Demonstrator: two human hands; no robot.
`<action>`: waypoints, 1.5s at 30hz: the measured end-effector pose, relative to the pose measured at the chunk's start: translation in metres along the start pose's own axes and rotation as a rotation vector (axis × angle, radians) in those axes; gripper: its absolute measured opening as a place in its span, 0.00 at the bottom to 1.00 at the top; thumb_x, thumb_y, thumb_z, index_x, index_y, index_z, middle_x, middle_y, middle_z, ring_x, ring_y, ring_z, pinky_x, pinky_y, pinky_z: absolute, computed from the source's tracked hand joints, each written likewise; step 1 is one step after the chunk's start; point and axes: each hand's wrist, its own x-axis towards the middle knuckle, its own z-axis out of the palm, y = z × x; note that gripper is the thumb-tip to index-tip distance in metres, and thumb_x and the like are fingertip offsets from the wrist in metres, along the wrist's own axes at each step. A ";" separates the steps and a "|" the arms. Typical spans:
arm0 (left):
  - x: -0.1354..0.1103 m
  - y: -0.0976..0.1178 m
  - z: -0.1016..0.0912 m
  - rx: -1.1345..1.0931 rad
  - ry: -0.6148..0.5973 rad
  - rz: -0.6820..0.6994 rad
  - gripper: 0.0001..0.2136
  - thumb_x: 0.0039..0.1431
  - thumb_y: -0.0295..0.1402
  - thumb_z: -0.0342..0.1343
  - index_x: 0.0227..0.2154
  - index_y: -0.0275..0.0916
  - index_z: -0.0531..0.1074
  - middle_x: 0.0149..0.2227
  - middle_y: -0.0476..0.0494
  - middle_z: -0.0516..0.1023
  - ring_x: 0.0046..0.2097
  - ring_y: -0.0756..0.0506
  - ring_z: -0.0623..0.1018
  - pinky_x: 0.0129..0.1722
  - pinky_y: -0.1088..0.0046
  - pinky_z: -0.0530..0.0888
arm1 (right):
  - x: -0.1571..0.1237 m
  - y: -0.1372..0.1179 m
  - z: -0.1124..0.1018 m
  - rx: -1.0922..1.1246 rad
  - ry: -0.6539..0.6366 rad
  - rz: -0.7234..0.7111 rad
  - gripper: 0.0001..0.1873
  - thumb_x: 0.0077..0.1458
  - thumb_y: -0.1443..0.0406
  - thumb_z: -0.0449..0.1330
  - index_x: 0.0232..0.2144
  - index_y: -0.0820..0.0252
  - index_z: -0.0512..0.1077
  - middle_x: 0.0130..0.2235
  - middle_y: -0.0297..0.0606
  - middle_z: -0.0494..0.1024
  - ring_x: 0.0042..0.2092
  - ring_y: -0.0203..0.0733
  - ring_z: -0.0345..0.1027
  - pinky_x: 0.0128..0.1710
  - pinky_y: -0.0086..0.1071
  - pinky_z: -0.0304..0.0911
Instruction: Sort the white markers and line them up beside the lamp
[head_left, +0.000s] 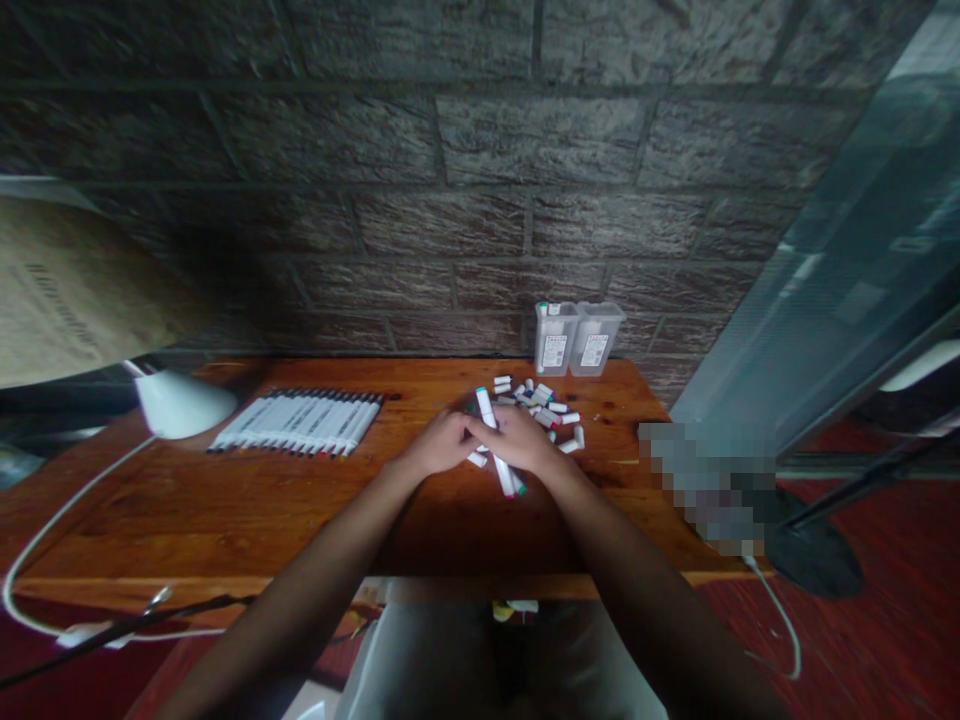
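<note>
My right hand (523, 437) is closed around white markers (504, 476), held at a slant over the wooden table. A teal end shows above the fingers, and a pink and a green end stick out below, so there seem to be two. My left hand (444, 442) touches the right hand from the left with its fingers curled in. What those fingers hold, if anything, is hidden. Loose white marker caps (546, 415) with coloured ends lie scattered behind and right of my hands. One cap (477, 459) lies just below the left fingers.
A row of white markers (296, 424) lies side by side on the table (315, 530) at left. Two clear plastic cases (596, 345) stand by the brick wall, the left one containing something. A lamp (184, 403) with a cable stands at far left. A blurred-out patch covers the right edge.
</note>
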 end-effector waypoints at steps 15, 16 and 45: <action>-0.005 0.005 -0.010 0.086 -0.022 0.102 0.08 0.56 0.31 0.53 0.30 0.35 0.77 0.31 0.44 0.80 0.33 0.47 0.76 0.37 0.74 0.71 | -0.005 -0.008 -0.008 -0.129 -0.104 -0.069 0.20 0.65 0.57 0.49 0.31 0.62 0.75 0.34 0.41 0.79 0.37 0.39 0.70 0.36 0.29 0.55; -0.005 0.005 -0.009 0.097 -0.028 0.092 0.09 0.56 0.32 0.52 0.30 0.35 0.77 0.31 0.43 0.80 0.33 0.47 0.76 0.37 0.74 0.71 | -0.005 -0.007 -0.007 -0.124 -0.097 -0.067 0.20 0.65 0.57 0.49 0.31 0.62 0.75 0.34 0.41 0.79 0.37 0.39 0.70 0.36 0.29 0.55; -0.007 0.006 -0.009 0.035 -0.009 0.024 0.07 0.55 0.30 0.53 0.27 0.37 0.75 0.29 0.47 0.78 0.32 0.48 0.75 0.33 0.76 0.67 | -0.003 0.001 0.002 -0.124 -0.038 -0.042 0.21 0.63 0.52 0.51 0.30 0.60 0.74 0.30 0.37 0.78 0.32 0.36 0.67 0.31 0.28 0.51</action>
